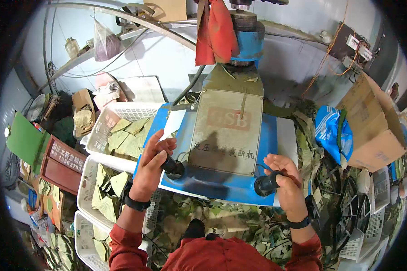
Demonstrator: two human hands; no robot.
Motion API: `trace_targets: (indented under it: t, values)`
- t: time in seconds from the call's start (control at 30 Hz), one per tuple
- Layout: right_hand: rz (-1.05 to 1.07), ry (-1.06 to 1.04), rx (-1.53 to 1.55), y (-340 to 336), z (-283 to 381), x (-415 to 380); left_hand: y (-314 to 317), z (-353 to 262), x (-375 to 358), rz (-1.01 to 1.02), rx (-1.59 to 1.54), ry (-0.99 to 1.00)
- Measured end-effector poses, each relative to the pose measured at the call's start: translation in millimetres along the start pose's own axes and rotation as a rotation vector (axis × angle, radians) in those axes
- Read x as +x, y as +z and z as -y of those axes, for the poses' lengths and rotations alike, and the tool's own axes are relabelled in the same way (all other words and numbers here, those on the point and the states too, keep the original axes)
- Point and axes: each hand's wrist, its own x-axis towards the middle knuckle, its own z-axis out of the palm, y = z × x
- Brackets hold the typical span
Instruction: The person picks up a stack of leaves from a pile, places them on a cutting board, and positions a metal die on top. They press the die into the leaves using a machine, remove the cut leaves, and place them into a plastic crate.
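A blue cutting press (212, 181) stands in front of me, its cream front panel (226, 131) marked with lettering. Two black handles stick out from its front edge. My left hand (151, 165) is loosely curled at the left handle (173, 169), thumb against its end and fingers above it. Around the right handle (266, 184) my right hand (286, 180) is curled, the thumb on its near end and the fingers over its top. Both wrists wear dark bands. What lies beneath the press head is hidden by the panel.
White plastic baskets (82, 185) at the left hold stacks of pale green leaf-like pieces (107, 207). Leaf scraps (239, 221) litter the floor below. A cardboard box (371, 122) and blue bag (330, 131) sit at the right. Red cloth (217, 34) hangs by the press column.
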Motion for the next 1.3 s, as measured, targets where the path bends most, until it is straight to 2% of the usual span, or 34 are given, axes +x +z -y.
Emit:
trace_targets:
  t: [0.3, 0.37, 0.4, 0.5, 0.53, 0.57, 0.6, 0.63, 0.67, 0.7, 0.73, 0.77, 0.83, 0.93, 1.03, 1.07, 1.1, 1.2, 1.3]
  values:
    - [-0.048, 0.007, 0.035, 0, -8, -2, -4, 9, -1, 0.015, -0.022, 0.023]
    - [-0.022, 0.008, 0.065, 6, -1, -2, -1, 6, -1, -0.060, 0.108, 0.040]
    - [0.030, -0.081, 0.112, 9, -6, -1, -2, 6, -5, -0.104, 0.168, 0.049]
    - [-0.043, -0.081, -0.147, 28, 0, -7, -22, 34, -48, -0.323, 0.054, 0.107]
    - [-0.028, -0.074, -0.135, 31, -1, -6, -31, 46, -71, -0.355, -0.040, 0.033]
    - [-0.003, -0.085, -0.147, 38, -2, -5, -57, 85, -95, -0.270, -0.130, -0.012]
    - [0.021, -0.092, -0.154, 49, -4, -4, -51, 103, -119, -0.349, -0.180, -0.167]
    - [0.045, -0.098, -0.159, 61, -7, -3, -47, 120, -140, -0.278, -0.137, -0.270]
    - [0.092, -0.060, -0.197, 75, -3, -4, -24, 125, -155, -0.263, -0.279, -0.335]
    - [0.144, -0.043, -0.153, 85, -12, 2, -4, 126, -162, -0.301, -0.249, -0.493]
    - [0.197, -0.016, -0.212, 99, -13, 6, 12, 146, -165, -0.332, -0.395, -0.502]
    - [0.377, -0.252, -0.401, 104, -21, 16, 26, 155, -160, -0.393, -0.587, -0.521]
    - [0.399, -0.097, -0.124, 132, -33, 30, 56, 148, -145, -0.456, -0.688, -0.464]
    - [0.455, -0.124, -0.163, 124, -34, 42, 70, 132, -121, -0.379, -0.594, -0.326]
    - [0.488, -0.243, -0.752, 64, -42, 35, 61, 141, -111, -0.468, -0.675, -0.389]
    - [0.529, -0.215, -0.898, 42, -58, 27, 56, 134, -112, -0.430, -0.746, -0.387]
    - [0.572, -0.183, -1.046, 25, -76, 17, 49, 133, -111, -0.426, -0.726, -0.477]
    - [0.525, -0.213, -1.209, 19, -118, -14, 37, 121, -96, -0.425, -0.637, -0.724]
    - [0.485, -0.302, -1.458, 39, -131, -24, 20, 118, -81, -0.203, -0.684, -0.872]
